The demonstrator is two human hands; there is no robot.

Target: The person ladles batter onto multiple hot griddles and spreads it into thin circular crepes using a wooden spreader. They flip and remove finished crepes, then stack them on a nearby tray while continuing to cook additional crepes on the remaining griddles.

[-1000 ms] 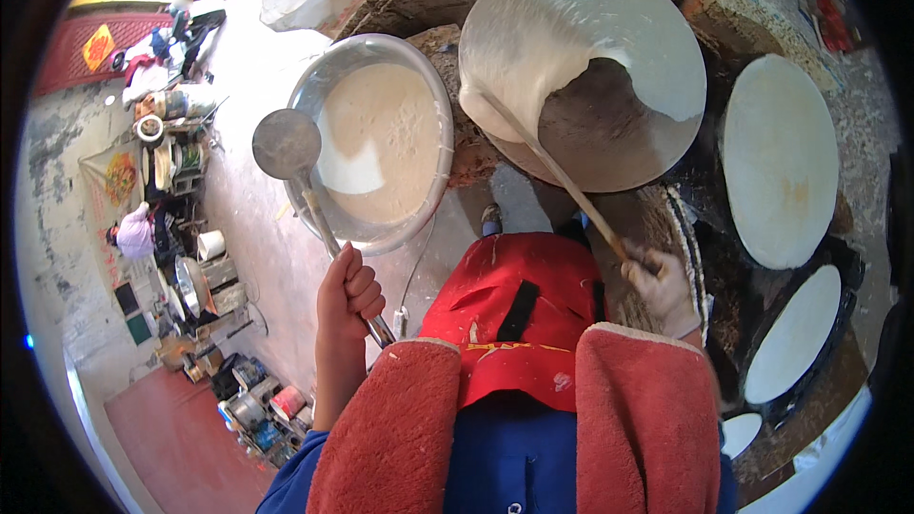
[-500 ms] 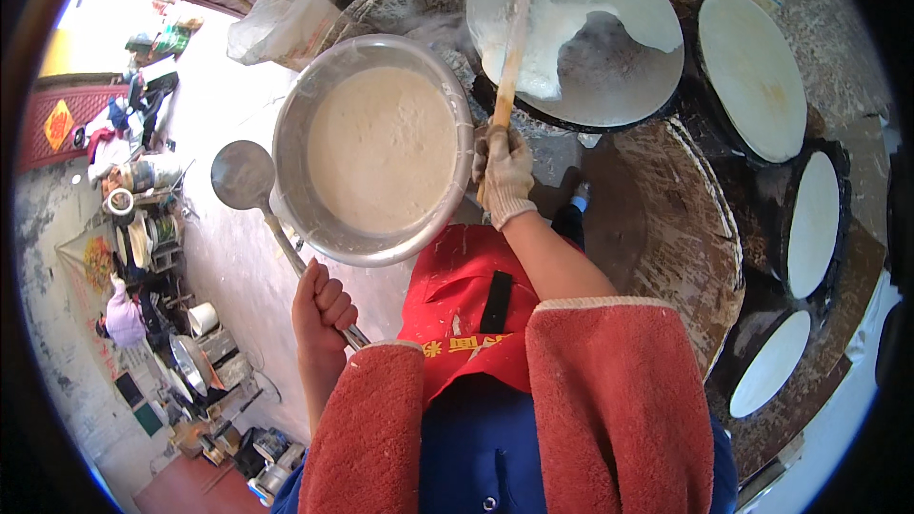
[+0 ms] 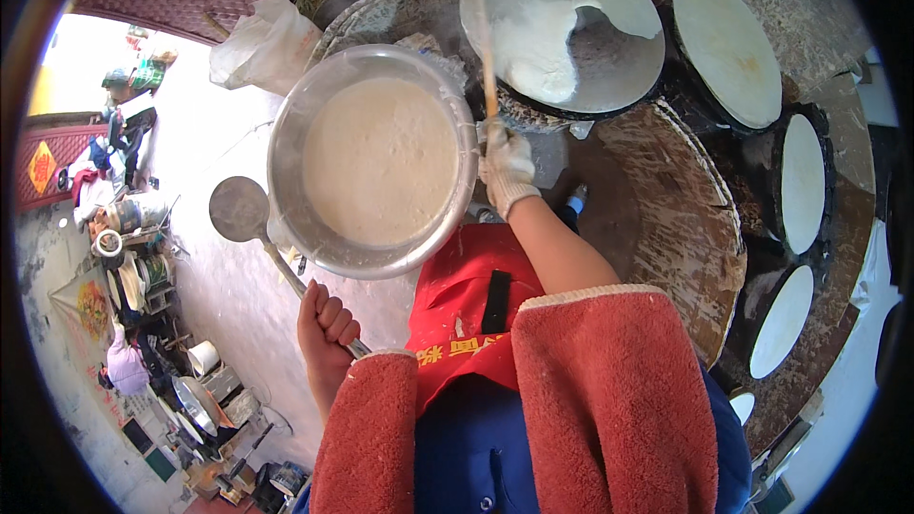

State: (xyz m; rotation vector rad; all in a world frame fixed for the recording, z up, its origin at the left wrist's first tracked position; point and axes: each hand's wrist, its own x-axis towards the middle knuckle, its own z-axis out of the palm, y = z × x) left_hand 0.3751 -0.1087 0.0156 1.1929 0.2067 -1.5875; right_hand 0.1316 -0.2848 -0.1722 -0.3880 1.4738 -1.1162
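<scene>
My bare left hand (image 3: 327,328) is closed around the long handle of a metal ladle (image 3: 239,209), whose bowl is beside a large metal basin (image 3: 285,219). Pale, creamy batter (image 3: 381,160) fills much of the basin. In a whitish knitted glove, my right hand (image 3: 506,164) grips a flat wooden spreader (image 3: 489,76) just right of the basin. The spreader, blurred toward its far end, reaches over a round griddle (image 3: 619,71). Wet white batter (image 3: 541,52) covers the griddle's left and far parts, leaving a bare grey patch near the right.
Several more round griddles, including one with a pale sheet (image 3: 726,52), curve along the right. A worn round ledge (image 3: 681,228) borders them. A plastic bag (image 3: 267,46) lies beyond the basin. Crowded shelves and containers (image 3: 195,405) line the left wall.
My right hand has turned the spreader leftward over the griddle, and the wet batter's edge has shifted. My left hand still holds the ladle in nearly the same place. The view has moved slightly.
</scene>
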